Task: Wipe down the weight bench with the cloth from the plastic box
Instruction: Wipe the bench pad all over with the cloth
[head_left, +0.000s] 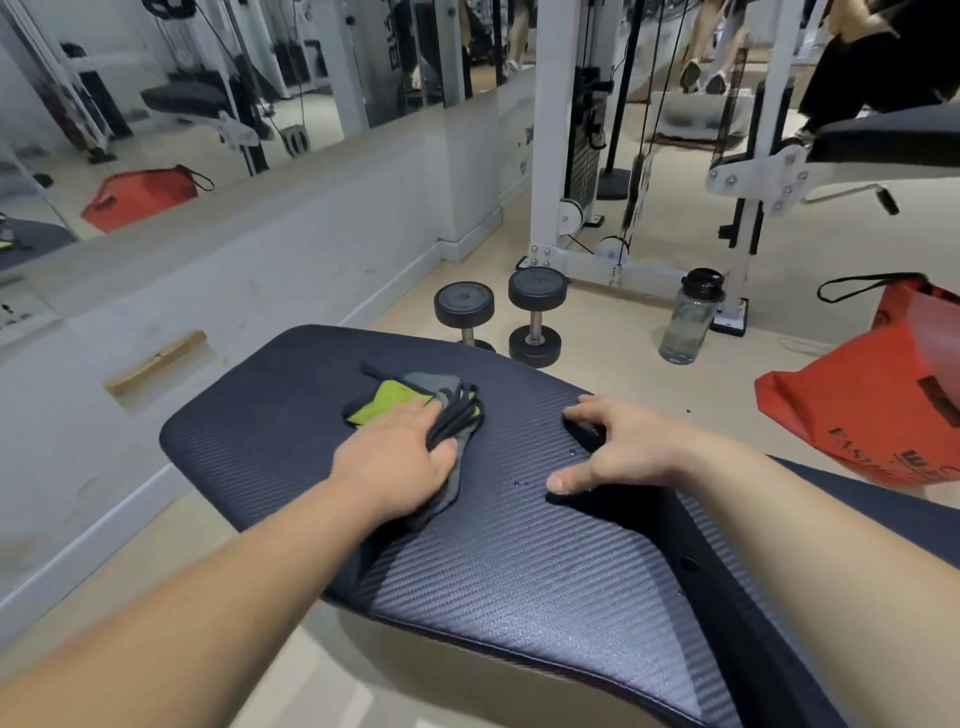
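Weight bench (519, 545): left hand (395, 457) partly covers cloth (395, 402).

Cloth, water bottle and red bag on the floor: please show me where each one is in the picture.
cloth (387, 406), head view, on its green patch.
water bottle (685, 327), head view, on its clear body below the black cap.
red bag (857, 415), head view, on its front face.

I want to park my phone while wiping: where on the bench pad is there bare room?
Bare: the bench pad near you, this side of the cloth, and its far left corner beyond the cloth. Crowded: the middle, where the left hand presses the cloth and the right hand rests on the pad beside it.
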